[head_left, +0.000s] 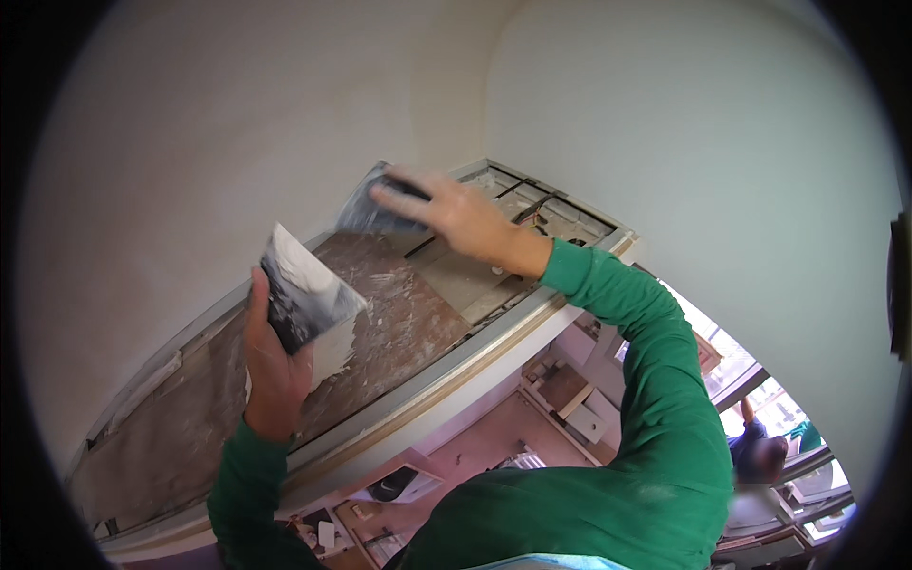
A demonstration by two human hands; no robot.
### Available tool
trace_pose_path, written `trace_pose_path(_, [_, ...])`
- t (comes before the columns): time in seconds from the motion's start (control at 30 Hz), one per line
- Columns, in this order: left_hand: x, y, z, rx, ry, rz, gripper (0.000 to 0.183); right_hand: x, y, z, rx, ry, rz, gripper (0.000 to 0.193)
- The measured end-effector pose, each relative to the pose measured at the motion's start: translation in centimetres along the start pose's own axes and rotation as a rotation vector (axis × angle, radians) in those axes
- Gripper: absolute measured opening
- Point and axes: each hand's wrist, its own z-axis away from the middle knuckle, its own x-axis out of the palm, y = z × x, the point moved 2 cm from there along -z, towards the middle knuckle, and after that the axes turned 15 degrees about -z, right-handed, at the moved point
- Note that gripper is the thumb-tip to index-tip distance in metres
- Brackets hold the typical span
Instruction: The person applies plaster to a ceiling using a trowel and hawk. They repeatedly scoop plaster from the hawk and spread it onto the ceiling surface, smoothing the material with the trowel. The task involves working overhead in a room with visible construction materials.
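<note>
My left hand [275, 370] is closed round a wide putty knife [318, 285], its blade tilted up and loaded with white paste. My right hand [465, 223], a little smeared by motion, grips a second wide putty knife [366, 209] with a greyish, paste-smeared blade. That blade is close to the pale wall [285, 123]; whether it touches cannot be made out. Beneath both tools lies a brown board [418, 294] streaked with white. A thicker white patch [332, 353] shows just below the left blade.
Beyond the board is an open metal-framed recess [494, 256] with dark wires [537, 209]. A raised ledge [446, 356] runs along the near side. Far below are a pinkish floor [494, 437] and furniture. Another person [760, 456] is at the lower right, by windows.
</note>
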Motion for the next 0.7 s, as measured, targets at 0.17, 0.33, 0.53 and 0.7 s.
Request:
trace_pose_path(0.17, [-3.1, -0.1, -2.5, 0.613, 0.432, -0.465, 0.049, -0.4, -1.6, 1.2, 0.792, 0.459, -1.186, 0.031])
trace_pose_path(0.33, [0.1, 2.2, -1.4, 1.393, 0.037, -0.932, 0.056, 0.8, -7.5, 0.3, 1.061, 0.483, -2.113, 0.022])
trace_pose_path(0.53, [1.0, 4.3, -1.5, 1.589, -0.409, -1.370, 0.047, -0.5, -9.4, -1.0, 1.083, 0.555, -2.149, 0.019])
trace_pose_path(0.7, [-5.0, 3.7, -3.4, 1.401, -0.498, -1.855, 0.044, 1.2, -2.2, -1.0, 0.923, 0.622, -2.029, 0.021])
